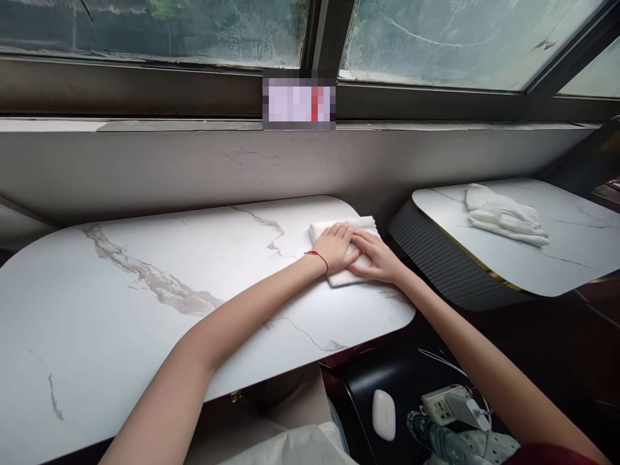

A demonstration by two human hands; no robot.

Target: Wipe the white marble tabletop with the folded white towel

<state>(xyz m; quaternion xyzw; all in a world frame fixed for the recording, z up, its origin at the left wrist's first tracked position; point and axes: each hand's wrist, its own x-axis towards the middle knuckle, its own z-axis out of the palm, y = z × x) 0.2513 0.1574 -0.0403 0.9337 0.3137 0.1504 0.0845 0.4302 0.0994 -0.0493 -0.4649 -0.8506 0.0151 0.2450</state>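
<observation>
A folded white cloth [345,278] lies on the right end of a white marble-patterned table [145,361]. My left hand [336,247], with a red string bracelet at the wrist, rests flat on top of the cloth. From the right, my right hand [375,257] lies on the same cloth with its fingers stretched out toward the left hand. The two hands touch, and the fingertips of the right one meet the left hand's fingers. Neither hand is gripping the cloth's edges.
A second marble-patterned table [571,258] at right holds a crumpled white cloth [508,216]. Below, a dark surface carries a white rounded case [384,414], a power strip [438,407], a white charger [467,411] and a plastic bottle [443,440]. Windows line the wall behind.
</observation>
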